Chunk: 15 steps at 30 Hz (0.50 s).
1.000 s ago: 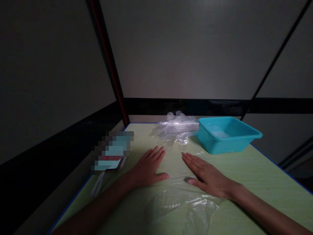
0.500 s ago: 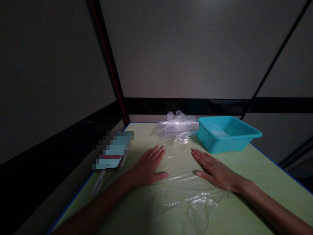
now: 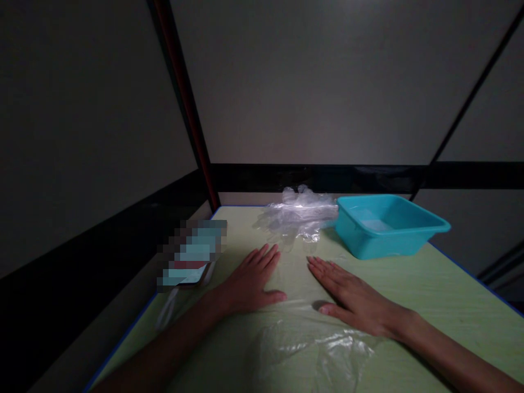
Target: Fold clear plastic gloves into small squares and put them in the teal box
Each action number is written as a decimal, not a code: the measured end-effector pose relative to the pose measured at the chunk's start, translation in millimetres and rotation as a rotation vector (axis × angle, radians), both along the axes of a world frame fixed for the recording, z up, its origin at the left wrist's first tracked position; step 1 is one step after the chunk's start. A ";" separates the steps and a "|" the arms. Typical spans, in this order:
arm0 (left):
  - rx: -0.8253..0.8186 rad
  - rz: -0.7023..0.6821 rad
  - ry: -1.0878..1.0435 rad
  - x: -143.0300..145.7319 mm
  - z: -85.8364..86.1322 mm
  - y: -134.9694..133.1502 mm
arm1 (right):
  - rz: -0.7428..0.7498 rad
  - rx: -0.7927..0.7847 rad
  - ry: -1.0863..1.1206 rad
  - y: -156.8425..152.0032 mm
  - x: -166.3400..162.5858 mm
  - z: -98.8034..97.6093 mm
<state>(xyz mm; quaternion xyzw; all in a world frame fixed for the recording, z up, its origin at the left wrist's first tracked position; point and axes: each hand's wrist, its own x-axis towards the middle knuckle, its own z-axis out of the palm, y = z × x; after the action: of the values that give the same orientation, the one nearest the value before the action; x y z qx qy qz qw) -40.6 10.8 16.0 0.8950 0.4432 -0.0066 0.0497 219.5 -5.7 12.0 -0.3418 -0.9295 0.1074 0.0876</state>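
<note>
A thin, clear plastic sheet or bag (image 3: 315, 352) lies wrinkled on the table between my hands and toward me; its exact kind is hard to make out. My left hand (image 3: 254, 281) rests flat on its left part, fingers stretched forward and thumb out to the side. On the right, my right hand (image 3: 354, 295) lies palm down with straight fingers close together and the thumb apart. Neither hand grips anything. Beyond the fingertips sits a pile of clear disposable plastic gloves (image 3: 301, 213).
A turquoise plastic basin (image 3: 388, 240) stands at the back right, with something pale inside. At the left edge lies a phone-like device (image 3: 196, 251), its screen blurred out, with a white strap (image 3: 167, 308). Walls enclose the pale green table (image 3: 434, 305) behind and on the left.
My right hand has slid left and slightly toward me over the plastic, nearer my left hand. The left hand stays flat in about the same place. The view has shifted slightly.
</note>
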 end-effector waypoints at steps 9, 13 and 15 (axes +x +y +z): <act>-0.003 -0.002 0.016 0.2 3.2 5.8 | -0.037 0.003 -0.040 2.6 -0.2 -1.5; 0.028 -0.023 0.011 -3.0 -0.4 10.2 | -0.046 0.030 -0.054 5.6 -0.9 -3.8; 0.044 -0.034 0.011 -4.4 -2.6 12.1 | -0.049 0.038 -0.056 6.5 -1.3 -4.2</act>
<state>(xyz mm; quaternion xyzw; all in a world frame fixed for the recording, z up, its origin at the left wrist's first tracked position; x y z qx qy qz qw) -45.0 22.9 13.4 0.9031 0.4285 -0.0026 0.0276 218.3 0.7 7.8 -0.3655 -0.9248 0.0781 0.0708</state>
